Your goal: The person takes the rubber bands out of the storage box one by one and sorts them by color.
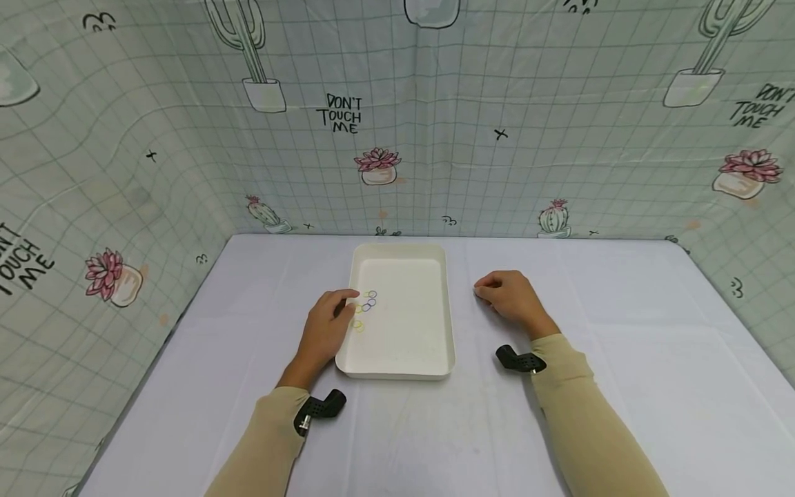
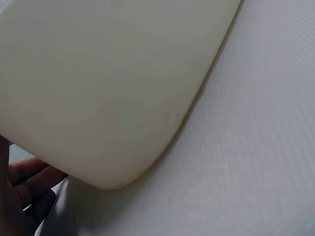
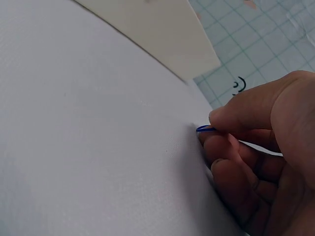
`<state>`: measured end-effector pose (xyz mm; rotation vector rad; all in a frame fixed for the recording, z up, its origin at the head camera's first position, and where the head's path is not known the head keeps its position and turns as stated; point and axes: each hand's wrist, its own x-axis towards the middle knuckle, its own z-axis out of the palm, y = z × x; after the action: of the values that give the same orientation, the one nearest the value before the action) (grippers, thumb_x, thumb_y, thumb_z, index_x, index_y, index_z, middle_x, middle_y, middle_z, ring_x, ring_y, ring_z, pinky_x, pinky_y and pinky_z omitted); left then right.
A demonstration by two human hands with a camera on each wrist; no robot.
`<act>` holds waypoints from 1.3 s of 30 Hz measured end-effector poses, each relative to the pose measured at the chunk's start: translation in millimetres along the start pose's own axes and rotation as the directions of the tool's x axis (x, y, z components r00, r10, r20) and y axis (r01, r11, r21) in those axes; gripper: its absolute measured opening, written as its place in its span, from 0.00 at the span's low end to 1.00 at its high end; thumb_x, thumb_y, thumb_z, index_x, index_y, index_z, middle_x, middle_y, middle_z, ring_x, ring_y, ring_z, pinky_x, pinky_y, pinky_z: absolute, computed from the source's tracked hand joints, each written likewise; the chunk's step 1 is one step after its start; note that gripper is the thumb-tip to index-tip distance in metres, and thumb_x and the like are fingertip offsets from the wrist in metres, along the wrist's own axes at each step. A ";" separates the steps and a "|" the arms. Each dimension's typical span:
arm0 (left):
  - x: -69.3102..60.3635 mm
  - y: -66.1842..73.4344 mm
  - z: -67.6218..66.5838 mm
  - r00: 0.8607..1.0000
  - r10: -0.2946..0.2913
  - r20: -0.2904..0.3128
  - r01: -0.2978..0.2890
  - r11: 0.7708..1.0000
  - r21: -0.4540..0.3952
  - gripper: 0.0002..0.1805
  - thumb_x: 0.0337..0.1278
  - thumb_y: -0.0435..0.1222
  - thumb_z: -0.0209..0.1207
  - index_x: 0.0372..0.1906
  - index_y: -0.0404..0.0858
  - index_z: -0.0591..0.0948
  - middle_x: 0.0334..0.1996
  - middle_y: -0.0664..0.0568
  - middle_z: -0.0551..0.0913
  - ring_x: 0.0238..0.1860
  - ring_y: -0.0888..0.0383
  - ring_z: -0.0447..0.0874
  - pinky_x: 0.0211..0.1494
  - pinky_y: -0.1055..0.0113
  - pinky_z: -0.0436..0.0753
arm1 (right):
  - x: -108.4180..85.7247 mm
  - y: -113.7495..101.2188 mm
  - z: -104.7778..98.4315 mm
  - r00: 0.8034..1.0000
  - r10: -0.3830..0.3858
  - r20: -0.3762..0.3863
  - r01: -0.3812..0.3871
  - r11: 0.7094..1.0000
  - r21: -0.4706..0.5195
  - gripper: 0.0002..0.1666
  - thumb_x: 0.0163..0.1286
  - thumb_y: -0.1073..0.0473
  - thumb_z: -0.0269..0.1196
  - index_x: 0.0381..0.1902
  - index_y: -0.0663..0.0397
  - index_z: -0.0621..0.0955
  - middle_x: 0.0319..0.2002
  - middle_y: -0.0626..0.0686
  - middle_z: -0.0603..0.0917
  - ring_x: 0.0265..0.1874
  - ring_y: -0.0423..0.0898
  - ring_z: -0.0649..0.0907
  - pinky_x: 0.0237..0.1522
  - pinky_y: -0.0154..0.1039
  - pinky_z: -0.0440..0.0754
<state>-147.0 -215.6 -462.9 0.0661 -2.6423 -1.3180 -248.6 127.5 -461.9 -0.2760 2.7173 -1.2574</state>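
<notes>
A white rectangular tray [image 1: 404, 317] lies on the table, with several thin yellow and blue loops, like small rubber bands [image 1: 366, 306], along its left side. My left hand [image 1: 326, 324] is at the tray's left wall, thumb and index finger at the rim. In the left wrist view, curled fingers [image 2: 37, 184] show along the tray's outer edge; part of that hand is out of frame. To the right of the tray, my right hand [image 1: 509, 297] pinches a small blue rubber band [image 3: 204, 129] between thumb and forefinger, low over the cloth.
A white cloth [image 1: 621, 331] covers the table. Behind and at the sides hangs a checked curtain [image 1: 447, 124] printed with cacti. Black wrist cameras [image 1: 520, 360] sit on both tan sleeves.
</notes>
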 end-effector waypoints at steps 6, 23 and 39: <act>0.0 0.3 0.9 1.000 0.003 -0.001 -0.003 1.000 0.002 0.16 0.70 0.37 0.55 0.58 0.42 0.82 0.54 0.46 0.79 0.51 0.50 0.74 0.57 0.52 0.71 | -1.5 -1.6 1.3 0.999 -0.036 0.008 0.036 0.999 -0.026 0.11 0.71 0.56 0.63 0.42 0.56 0.87 0.27 0.51 0.83 0.27 0.47 0.79 0.32 0.41 0.77; -3.1 -1.0 -0.1 1.000 -0.015 0.002 0.015 1.000 -0.001 0.15 0.71 0.38 0.55 0.58 0.42 0.82 0.55 0.46 0.79 0.53 0.50 0.74 0.60 0.51 0.71 | -3.3 -2.4 4.3 0.999 -0.049 0.012 0.050 0.995 -0.087 0.11 0.72 0.57 0.61 0.43 0.57 0.87 0.30 0.50 0.84 0.32 0.48 0.77 0.36 0.42 0.74; 0.6 -1.1 -0.1 1.000 0.000 0.000 0.000 1.000 -0.016 0.15 0.71 0.37 0.55 0.58 0.42 0.82 0.51 0.46 0.79 0.50 0.50 0.74 0.56 0.53 0.71 | -2.2 6.5 -2.6 0.995 0.073 -0.070 -0.064 0.990 0.126 0.16 0.74 0.57 0.56 0.51 0.61 0.82 0.35 0.58 0.84 0.25 0.47 0.83 0.32 0.39 0.81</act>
<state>-147.7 -216.4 -463.7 0.0635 -2.6312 -1.3392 -247.6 134.0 -465.1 -0.1237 2.6697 -1.4366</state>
